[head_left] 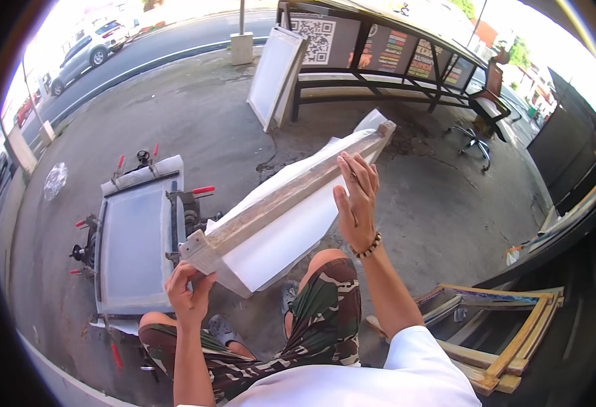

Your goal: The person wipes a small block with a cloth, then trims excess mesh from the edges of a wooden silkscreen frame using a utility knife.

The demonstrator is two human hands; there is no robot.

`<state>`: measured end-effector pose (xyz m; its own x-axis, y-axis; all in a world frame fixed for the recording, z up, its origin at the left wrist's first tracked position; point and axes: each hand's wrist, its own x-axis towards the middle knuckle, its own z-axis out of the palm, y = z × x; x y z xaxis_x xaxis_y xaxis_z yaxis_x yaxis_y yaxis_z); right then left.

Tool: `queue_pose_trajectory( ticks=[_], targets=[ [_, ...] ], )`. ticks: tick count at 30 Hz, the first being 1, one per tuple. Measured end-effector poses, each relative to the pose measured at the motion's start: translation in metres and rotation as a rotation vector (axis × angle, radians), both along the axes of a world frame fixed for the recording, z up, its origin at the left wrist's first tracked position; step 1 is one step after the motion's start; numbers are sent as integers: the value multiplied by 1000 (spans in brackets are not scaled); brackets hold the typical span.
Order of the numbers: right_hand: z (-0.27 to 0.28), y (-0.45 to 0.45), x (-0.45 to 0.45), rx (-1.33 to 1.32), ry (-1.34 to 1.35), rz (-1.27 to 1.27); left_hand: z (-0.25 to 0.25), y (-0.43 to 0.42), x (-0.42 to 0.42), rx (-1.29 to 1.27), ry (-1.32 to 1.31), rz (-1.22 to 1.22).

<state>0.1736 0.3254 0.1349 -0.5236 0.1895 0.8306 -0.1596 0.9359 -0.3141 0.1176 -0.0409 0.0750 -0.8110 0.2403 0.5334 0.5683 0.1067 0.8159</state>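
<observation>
Ahead of me, an office chair (493,81) stands beside a postered barrier (387,51); to my left, crumpled plastic (55,182) lies on the ground (210,112), and a silver car (84,57) is farther off.

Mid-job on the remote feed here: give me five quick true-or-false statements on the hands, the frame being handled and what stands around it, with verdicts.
1. The left hand grips the near end of the tilted wooden frame. True.
2. The right hand is clenched in a fist. False: its fingers are extended, at the frame's far end; how firmly they touch is unclear.
3. The beaded bracelet is on the left wrist. False: it is on the right wrist.
4. Clamps with red handles stand around the screen on the left. True.
5. The office chair stands next to that screen. False: it is across the pavement, in the upper right.
</observation>
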Motion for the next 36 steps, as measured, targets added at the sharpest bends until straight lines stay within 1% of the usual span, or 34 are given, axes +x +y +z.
queue_pose_trajectory(
  ticks=[1,3,9,13,21,28,33,35,36],
  targets=[
    [2,-14,0,-8,2,28,1,1,-2,-8,2,28],
    [7,-38,5,-3,-39,130,1,4,-5,54,33,-40],
    [16,-97,6,3,-71,347,7,2,-8,28,24,-56],
    [20,-121,10,54,-90,375,9,1,-8,19,63,-78],
    [21,-159,10,59,-134,473,11,-3,-8,7,62,-71],
    [19,-186,11,83,-132,502,17,-9,-9,-12,77,-55],
    [18,-186,13,26,-138,525,20,-6,-14,-20,37,-62],
    [20,-170,17,102,-160,513,22,-3,-14,-77,67,-69],
    [20,-166,16,85,-152,511,22,-3,-14,-78,65,-68]
  ],
)
